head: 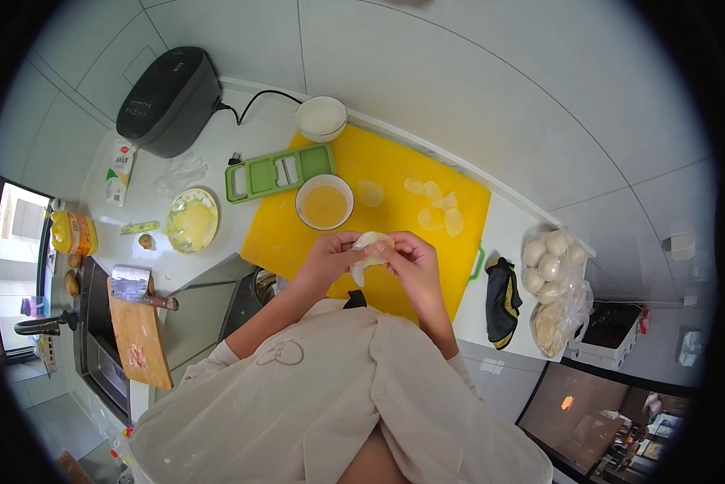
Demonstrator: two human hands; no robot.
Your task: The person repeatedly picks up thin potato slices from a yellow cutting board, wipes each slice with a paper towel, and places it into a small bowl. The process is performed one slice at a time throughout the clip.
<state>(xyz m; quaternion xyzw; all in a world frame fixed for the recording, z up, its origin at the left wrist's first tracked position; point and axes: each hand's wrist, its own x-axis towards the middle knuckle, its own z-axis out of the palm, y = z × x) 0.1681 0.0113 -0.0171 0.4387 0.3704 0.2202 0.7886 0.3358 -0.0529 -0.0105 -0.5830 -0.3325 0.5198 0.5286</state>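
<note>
My left hand (pixel 332 260) and my right hand (pixel 414 260) pinch a pale, thin, soft piece (pixel 371 248) between thumbs and fingers, in front of my body. Part of it hangs down below my left fingertips. Beneath my hands lies a yellow cutting board (pixel 392 163). Just beyond them on the board stands a white bowl (pixel 325 202) of yellowish liquid. One round translucent slice (pixel 371 193) lies right of the bowl, and several more slices (pixel 433 193) lie farther right. A green slicer frame (pixel 280 172) rests behind the bowl, partly on the board's left edge.
A second bowl (pixel 320 118) stands at the back, near a black rice cooker (pixel 168 100). Left are a patterned plate (pixel 192 221), a peeler (pixel 139 227) and a cleaver (pixel 133 284) on a wooden board (pixel 138 333) over the sink. Right are a black-yellow cloth item (pixel 503 302) and bagged round white items (pixel 550 263).
</note>
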